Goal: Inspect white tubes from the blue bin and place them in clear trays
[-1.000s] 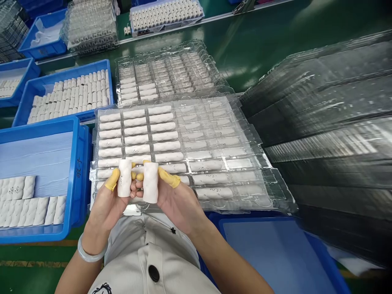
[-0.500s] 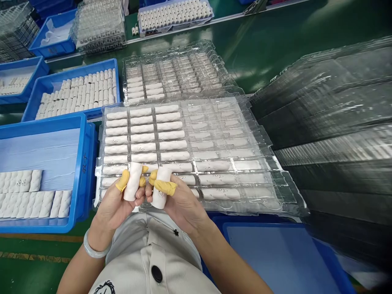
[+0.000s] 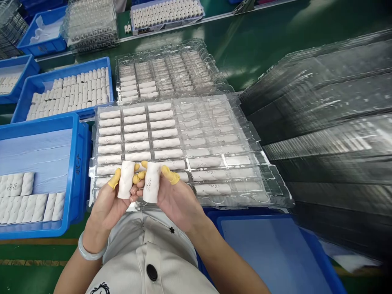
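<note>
My left hand (image 3: 108,202) is closed around a white, bumpy, tube-like piece (image 3: 125,179), held nearly upright between thumb and fingers. Beside it, my right hand (image 3: 176,200) grips a second white piece (image 3: 151,183) with dark script on its face. Yellow finger covers sit on several fingertips of both hands. Both pieces are above the front edge of a clear plastic tray (image 3: 269,179). Rows of similar white pieces (image 3: 137,145) lie in the tray's slots, some with dark script. My hands hide part of its front left.
To the left, a blue bin (image 3: 74,163) holds white pieces on a pale liner. Another blue bin (image 3: 109,81) with many pieces stands behind it. A second clear tray (image 3: 211,61) lies farther back. A blue container (image 3: 318,253) is at lower right; stacked clear trays (image 3: 92,24) stand at far left.
My right thumb has lifted off the front of the right piece, which has turned so its script shows more fully. The view has shifted slightly, moving the scene left.
</note>
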A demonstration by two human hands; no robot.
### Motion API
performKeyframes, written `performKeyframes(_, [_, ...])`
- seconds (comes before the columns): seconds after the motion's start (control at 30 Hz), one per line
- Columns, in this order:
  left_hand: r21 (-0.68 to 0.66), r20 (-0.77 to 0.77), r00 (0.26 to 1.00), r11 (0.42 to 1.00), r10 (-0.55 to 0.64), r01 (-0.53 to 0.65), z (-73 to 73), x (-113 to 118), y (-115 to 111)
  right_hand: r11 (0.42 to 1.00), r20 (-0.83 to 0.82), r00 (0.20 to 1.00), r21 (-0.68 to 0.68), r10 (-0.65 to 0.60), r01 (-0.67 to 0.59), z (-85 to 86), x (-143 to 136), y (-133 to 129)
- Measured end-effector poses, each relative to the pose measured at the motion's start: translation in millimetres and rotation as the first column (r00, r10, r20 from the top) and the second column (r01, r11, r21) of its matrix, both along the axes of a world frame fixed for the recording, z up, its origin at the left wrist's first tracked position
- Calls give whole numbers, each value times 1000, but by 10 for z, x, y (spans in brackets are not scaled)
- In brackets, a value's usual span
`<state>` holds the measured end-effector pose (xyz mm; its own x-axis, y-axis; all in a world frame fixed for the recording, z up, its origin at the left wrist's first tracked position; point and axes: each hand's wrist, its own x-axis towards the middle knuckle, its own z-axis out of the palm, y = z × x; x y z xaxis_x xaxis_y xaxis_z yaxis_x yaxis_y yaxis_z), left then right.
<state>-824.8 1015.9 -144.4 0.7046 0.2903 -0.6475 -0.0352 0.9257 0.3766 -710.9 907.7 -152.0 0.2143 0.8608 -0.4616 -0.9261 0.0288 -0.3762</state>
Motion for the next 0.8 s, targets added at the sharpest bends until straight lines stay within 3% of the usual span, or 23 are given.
performKeyframes(0.3, [65,-5,1000,998,22,-21,-3,16,-37,999,-17,1000,32,-16,16,-29,10,-26])
performKeyframes(0.5, [74,-88,996,997,33,-27,18,56,-66,999,49,999,38,5,-7,-72,25,-50])
performKeyframes(0.7, [8,46,998,999,-36,36,0,69,-88,1000,98,995,13,17,-18,-87,23,-61])
performKeyframes(0.8, [-25,-1,1000,999,-22,22,-10,77,-77,1000,34,999,10,-23,23,-83,26,-61])
